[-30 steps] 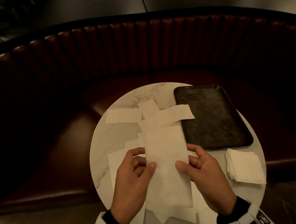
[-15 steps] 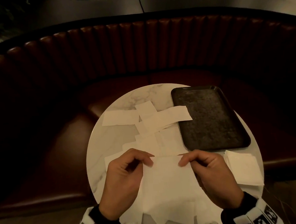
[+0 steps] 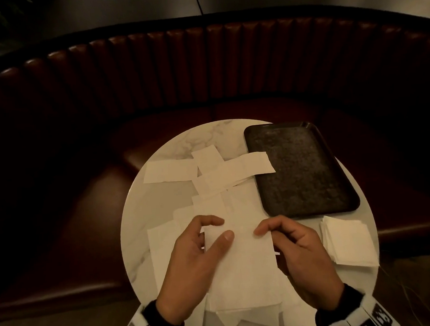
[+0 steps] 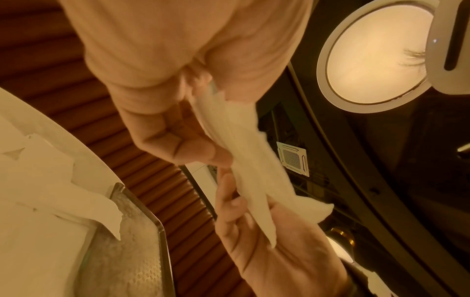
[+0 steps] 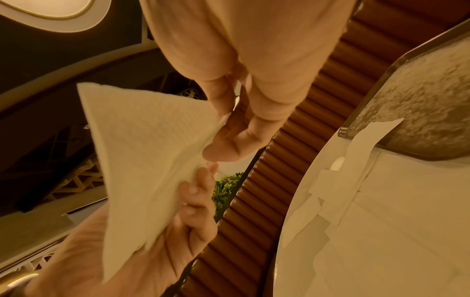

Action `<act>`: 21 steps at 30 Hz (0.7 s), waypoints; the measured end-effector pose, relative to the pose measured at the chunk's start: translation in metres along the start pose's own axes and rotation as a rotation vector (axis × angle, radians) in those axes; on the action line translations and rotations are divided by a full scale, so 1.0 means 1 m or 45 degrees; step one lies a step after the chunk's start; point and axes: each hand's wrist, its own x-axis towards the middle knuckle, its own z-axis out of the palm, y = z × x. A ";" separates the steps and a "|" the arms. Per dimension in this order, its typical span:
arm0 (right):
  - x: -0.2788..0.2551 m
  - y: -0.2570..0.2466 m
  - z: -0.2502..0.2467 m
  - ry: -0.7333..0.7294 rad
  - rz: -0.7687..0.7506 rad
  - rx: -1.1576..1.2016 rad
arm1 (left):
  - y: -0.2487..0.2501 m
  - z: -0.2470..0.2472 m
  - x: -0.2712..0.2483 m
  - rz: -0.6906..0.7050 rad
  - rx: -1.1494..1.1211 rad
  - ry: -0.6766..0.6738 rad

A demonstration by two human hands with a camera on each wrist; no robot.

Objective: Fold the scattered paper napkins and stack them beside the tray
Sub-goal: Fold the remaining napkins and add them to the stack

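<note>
A white paper napkin (image 3: 241, 265) is held above the near part of the round marble table (image 3: 156, 207), folded over on itself. My left hand (image 3: 202, 247) pinches its upper left edge with thumb on top. My right hand (image 3: 285, 239) pinches the upper right edge. In the wrist views the napkin (image 4: 249, 160) (image 5: 142, 152) hangs between both hands. Several unfolded napkins (image 3: 209, 173) lie scattered over the table's middle and near side. A stack of folded napkins (image 3: 346, 240) sits just in front of the dark tray (image 3: 298, 167).
A dark red tufted booth seat (image 3: 202, 69) curves around the far side of the table. One loose napkin's corner (image 3: 264, 162) overlaps the tray's left rim. The tray holds nothing else.
The long napkin's far half has been folded toward me, so it is now about half as long. Both hands shifted up to pinch its top edge.
</note>
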 end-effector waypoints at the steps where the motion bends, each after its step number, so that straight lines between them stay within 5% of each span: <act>1: 0.000 0.000 0.000 0.015 -0.014 -0.010 | 0.001 0.001 0.000 -0.018 -0.016 -0.003; 17: -0.002 0.004 -0.001 -0.011 0.080 0.231 | -0.003 0.007 0.000 0.014 -0.041 0.055; 21: -0.001 0.000 0.008 0.024 0.029 0.036 | -0.006 0.008 -0.002 0.065 0.041 0.058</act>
